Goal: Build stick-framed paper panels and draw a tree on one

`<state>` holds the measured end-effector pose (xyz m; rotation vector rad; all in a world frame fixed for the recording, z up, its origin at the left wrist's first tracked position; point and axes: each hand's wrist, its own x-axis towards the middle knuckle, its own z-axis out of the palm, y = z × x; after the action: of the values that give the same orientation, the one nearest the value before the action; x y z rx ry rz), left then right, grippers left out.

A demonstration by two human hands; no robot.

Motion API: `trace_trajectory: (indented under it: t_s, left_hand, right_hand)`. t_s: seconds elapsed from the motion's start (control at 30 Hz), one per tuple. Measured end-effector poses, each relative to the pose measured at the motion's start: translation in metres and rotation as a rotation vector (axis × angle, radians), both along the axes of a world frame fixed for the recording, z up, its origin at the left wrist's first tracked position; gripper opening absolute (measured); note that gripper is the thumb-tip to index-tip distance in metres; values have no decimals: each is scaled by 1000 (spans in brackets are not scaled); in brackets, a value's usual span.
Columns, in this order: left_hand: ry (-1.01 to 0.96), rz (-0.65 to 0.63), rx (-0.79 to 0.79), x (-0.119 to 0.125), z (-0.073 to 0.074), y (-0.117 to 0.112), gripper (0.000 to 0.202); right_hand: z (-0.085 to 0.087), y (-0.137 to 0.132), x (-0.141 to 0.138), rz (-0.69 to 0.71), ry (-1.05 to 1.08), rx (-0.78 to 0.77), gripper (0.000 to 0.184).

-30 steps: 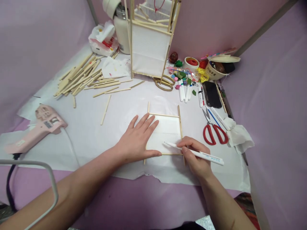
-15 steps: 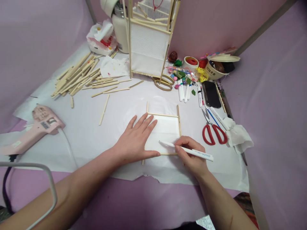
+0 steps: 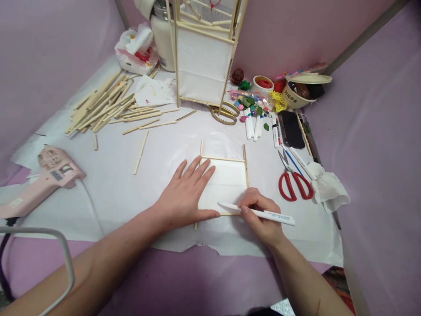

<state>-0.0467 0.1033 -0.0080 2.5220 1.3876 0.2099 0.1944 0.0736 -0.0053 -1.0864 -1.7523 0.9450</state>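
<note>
My left hand (image 3: 186, 193) lies flat with its fingers apart, its fingertips and thumb resting on a white panel (image 3: 226, 177) set in a frame of wooden craft sticks (image 3: 223, 159). My right hand (image 3: 259, 213) grips a white marker pen (image 3: 268, 215) near the panel's lower edge. The pen's tip points left and sits at or just above the white surface. Part of the panel's lower area is hidden under my right hand.
A pink hot glue gun (image 3: 55, 173) lies at the left, beyond a pile of wooden sticks (image 3: 98, 103). A tall stick-built panelled structure (image 3: 204, 57) stands at the back. Several markers (image 3: 251, 125), red-handled scissors (image 3: 294, 186) and crumpled tissue (image 3: 329, 191) lie to the right.
My right hand and the pen have shifted left and slightly down across the panel. My left hand stays on the panel. The whole view has drifted a little.
</note>
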Motion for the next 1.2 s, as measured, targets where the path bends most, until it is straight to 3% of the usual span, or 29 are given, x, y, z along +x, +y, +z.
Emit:
trace_trajectory:
  t_s: [0.2,1.2]
  left_hand:
    - [-6,4,9,0,-1,0,108]
    - [61,12,-14,2,5,-1,110]
  right_hand:
    - [2,3,-4,29,-14,62,13]
    - [-1,0,-1,14,-24,51,13]
